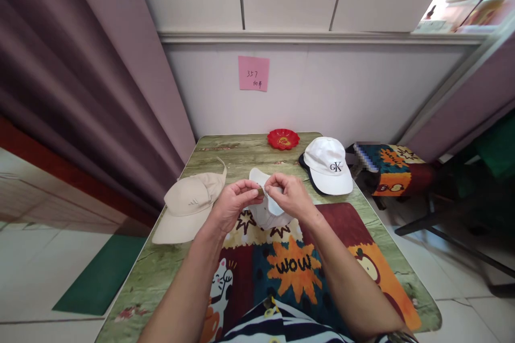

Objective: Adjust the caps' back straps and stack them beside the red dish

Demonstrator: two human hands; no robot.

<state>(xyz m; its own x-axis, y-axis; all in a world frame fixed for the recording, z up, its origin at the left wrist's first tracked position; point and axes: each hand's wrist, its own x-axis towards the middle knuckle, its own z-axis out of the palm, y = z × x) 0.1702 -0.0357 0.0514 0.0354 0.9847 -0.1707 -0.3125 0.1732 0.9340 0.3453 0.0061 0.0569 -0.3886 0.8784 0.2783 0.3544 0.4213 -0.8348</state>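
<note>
A pale, whitish cap [270, 218] rests on the patterned mat at the middle of the table, partly covered by my fingers. My left hand [235, 201] pinches a small brownish, metallic-looking piece [260, 192] at the cap's back, apparently its strap buckle. From the other side, my right hand [290, 193] has thumb and finger closed on the cap's strap end, close beside that piece. Whether the strap passes through the buckle is too small to tell. To the left lies a beige cap [187, 201] with a loose strap sticking up.
A white cap [329, 163] with black letters sits on a dark cap [309, 176] at the right. A red scalloped dish [283, 139] stands by the wall. Beneath my arms, the colourful mat [281, 268] covers part of the green wood-look table [155, 273]. A covered stool [392, 163] stands right.
</note>
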